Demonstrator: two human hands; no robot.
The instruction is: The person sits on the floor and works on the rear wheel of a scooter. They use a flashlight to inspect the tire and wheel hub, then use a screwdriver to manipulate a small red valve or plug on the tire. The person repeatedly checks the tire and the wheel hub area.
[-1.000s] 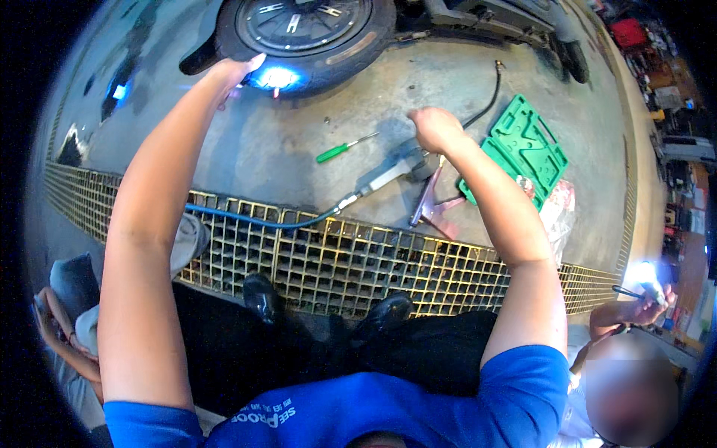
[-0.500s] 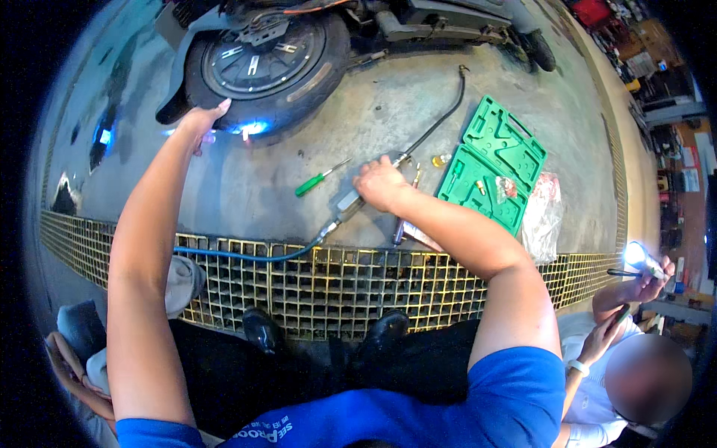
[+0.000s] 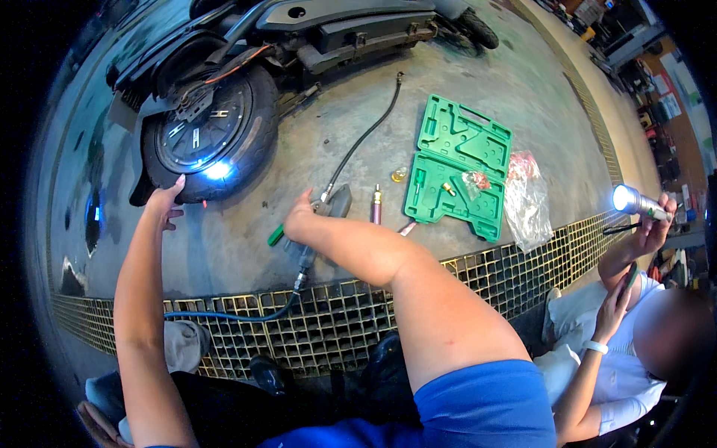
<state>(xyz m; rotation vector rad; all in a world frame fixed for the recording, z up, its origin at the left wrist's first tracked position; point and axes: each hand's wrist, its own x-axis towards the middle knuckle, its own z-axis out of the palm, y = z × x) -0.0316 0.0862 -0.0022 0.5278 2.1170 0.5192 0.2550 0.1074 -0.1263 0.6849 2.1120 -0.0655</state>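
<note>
My left hand (image 3: 166, 204) is at the lower edge of the black tyre (image 3: 259, 123) of a scooter wheel lying tilted, its thumb against the rubber and its fingers apart with nothing in them. My right hand (image 3: 299, 219) is low over the floor, closed around a screwdriver; the green handle (image 3: 276, 236) sticks out at its left, and the shaft is mostly hidden. Just beside and partly beneath that hand lies a grey air inflator gun (image 3: 307, 258), with a black hose (image 3: 365, 136) running away from me and a blue hose (image 3: 246, 318) crossing the grate.
A green tool case (image 3: 464, 158) lies open on the floor, a clear plastic bag (image 3: 527, 213) to its right. A purple-handled tool (image 3: 376, 204) and a small yellow container (image 3: 399, 174) lie nearer me. A yellow floor grate (image 3: 328, 328) runs before my shoes. At right, another person holds a lit flashlight (image 3: 635, 201).
My right hand has left the inflator gun's body and moved left onto the screwdriver. My left hand stays by the tyre. The whole view has turned and shifted.
</note>
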